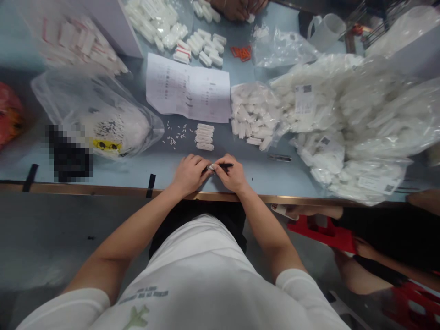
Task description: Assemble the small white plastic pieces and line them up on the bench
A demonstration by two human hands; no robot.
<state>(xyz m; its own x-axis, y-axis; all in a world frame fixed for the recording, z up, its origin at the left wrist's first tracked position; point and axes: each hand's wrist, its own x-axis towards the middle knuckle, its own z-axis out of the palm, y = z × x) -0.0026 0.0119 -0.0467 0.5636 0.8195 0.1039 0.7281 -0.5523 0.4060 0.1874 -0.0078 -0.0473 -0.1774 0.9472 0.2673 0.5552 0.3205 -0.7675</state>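
Observation:
Both my hands meet near the table's front edge. My left hand [190, 174] is closed, its fingertips pinching a small pale piece [211, 167] whose kind I cannot make out. My right hand [233, 175] is closed around a slim black pen-like tool [227, 165]; its fingertips also touch the pale piece. Just beyond my hands lies a short stack of white oblong plastic parts [205, 136]. Scattered to their left are several tiny white slivers [176, 136]. Farther right on the table rests a slim metal tool [280, 158].
A printed sheet [187, 89] lies behind the parts. Bags of white parts [256, 112] crowd the right, and a clear bag [117, 128] stands left. Across the table are another person's hands [237, 8], orange pieces [241, 53] and a translucent jug [328, 32].

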